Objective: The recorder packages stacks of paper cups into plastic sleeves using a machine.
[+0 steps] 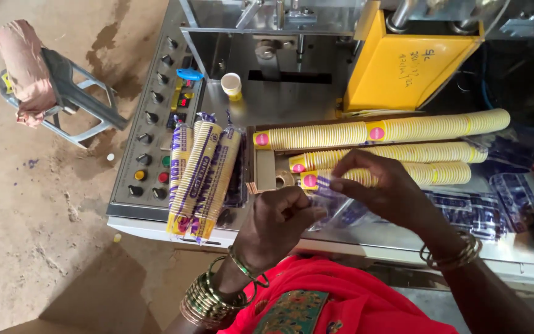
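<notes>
Over the steel tabletop (pixel 403 238) of a cup-packing machine, the left hand (pixel 276 222) and right hand (pixel 381 192) meet at the near end of the lowest stack of yellow paper cups (pixel 428 174). Both sets of fingers are pinched together on a thin clear plastic sleeve (pixel 332 201) printed in purple, which they hold at the mouth of that stack, touching its pink-stickered end. Two more long cup stacks (pixel 397 131) lie behind it, side by side and parallel. To the left, three already bagged cup rolls (pixel 202 179) lean over the control panel (pixel 149 133) with its row of knobs and buttons (one single cup (pixel 232 85) stands alone further back, beneath the machine's yellow housing (pixel 397 71)). More empty sleeves (pixel 483 210) lie flat to the right.

As a judgement: the film looks flimsy, so a hard tug could tear it. The stack lies loose too, so a nudge might roll or split it.
</notes>
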